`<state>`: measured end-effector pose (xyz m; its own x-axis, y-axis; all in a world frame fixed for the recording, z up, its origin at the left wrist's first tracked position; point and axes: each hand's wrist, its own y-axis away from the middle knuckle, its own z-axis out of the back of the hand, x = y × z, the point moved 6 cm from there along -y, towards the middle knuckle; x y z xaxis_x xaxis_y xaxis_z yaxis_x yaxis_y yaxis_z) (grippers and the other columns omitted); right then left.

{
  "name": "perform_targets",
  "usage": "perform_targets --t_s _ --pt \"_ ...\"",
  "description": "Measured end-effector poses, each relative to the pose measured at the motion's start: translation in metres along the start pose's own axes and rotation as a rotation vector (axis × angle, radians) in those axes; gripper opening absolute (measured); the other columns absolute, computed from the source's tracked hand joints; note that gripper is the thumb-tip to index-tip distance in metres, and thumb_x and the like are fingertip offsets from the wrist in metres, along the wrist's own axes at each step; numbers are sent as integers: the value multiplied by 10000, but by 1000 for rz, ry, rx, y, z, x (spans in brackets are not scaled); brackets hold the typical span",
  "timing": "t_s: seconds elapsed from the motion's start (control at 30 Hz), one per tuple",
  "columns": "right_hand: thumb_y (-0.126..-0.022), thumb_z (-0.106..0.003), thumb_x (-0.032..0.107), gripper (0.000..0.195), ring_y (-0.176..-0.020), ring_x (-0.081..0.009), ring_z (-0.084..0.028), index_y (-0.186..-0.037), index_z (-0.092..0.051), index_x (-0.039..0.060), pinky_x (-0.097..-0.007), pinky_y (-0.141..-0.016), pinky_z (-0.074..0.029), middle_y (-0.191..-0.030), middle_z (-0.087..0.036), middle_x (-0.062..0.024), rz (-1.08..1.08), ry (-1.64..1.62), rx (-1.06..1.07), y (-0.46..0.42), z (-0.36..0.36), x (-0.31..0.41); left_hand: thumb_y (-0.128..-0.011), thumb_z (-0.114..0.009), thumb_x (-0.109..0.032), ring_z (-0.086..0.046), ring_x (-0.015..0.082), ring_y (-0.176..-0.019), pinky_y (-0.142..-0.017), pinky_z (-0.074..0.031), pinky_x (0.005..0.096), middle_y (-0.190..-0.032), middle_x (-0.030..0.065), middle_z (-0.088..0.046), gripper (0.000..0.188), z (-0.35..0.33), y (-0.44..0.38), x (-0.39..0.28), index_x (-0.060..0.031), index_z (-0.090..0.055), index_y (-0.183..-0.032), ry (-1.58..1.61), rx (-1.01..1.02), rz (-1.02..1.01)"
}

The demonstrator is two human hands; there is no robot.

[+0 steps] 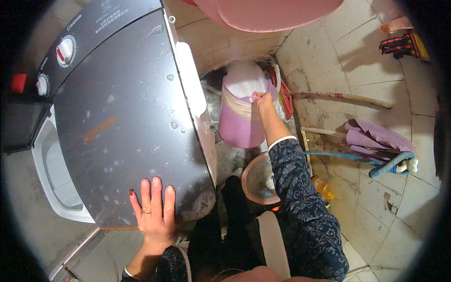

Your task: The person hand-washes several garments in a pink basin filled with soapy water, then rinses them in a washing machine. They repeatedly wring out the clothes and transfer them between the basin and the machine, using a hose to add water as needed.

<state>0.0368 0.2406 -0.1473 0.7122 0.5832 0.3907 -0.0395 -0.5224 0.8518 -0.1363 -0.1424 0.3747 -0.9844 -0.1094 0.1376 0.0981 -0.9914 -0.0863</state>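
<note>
My left hand [154, 213] lies flat and wet on the dark grey lid [130, 116] of a washing machine, fingers apart, a ring on one of them. Water drops and a small orange streak mark the lid. Down in the corner, my right hand [262, 100] grips a purple plastic bucket [243, 130] at its rim; whether it also holds a handle I cannot tell. The bucket is tilted away from me. White foamy water [245, 79] fills its mouth and reaches the floor beyond it. A pale band of cloth or cord [236, 105] lies along the bucket's side.
A pink basin [278, 14] overhangs the far end. By my feet stands a round tub [252, 179]. Along the right tiled wall are a red plastic item [287, 102], a pole [341, 98], a purple towel [380, 135], a blue hose [345, 155] and a yellow bottle [322, 188].
</note>
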Motion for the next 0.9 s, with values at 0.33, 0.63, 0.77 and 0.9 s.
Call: perform_targets --t_s 0.33,0.63,0.77,0.9 --pt "-1027 -385 187 369 -1144 -289 -545 -1358 -388 23 -418 -938 -500 -1255 -528 -148 -2 14 462 42 -49 11 -947 -537 -376 -475 469 -1267 -1067 -299 600 -1331 285 -519 511 5 -2 -2 10 -513 -1281 -13 -27 3" --pt "-993 -506 191 243 -832 -206 -687 -1152 -552 13 -288 -637 -588 -979 -669 -118 -102 351 168 235 266 -112 -805 -694 -277 -379 390 -1369 -1109 -274 527 -1454 205 -429 681 11 -3 -6 -15 -462 -1390 61 -56 -35" --pt "-981 -520 180 146 -593 -152 -601 -929 -581 58 -246 -492 -500 -757 -630 -54 32 -28 35 342 521 -154 -715 -779 -217 -333 336 -1407 -1107 -282 520 -1508 141 -377 810 11 0 -11 -36 -428 -1423 152 -151 -94" --pt "-1004 -430 165 169 -531 -153 -524 -896 -533 84 -257 -447 -453 -695 -550 -35 -249 32 -546 483 644 -247 -740 -770 -295 -382 314 -1376 -1091 -311 517 -1491 110 -409 807 11 8 -12 -69 -422 -1432 83 -230 -141"
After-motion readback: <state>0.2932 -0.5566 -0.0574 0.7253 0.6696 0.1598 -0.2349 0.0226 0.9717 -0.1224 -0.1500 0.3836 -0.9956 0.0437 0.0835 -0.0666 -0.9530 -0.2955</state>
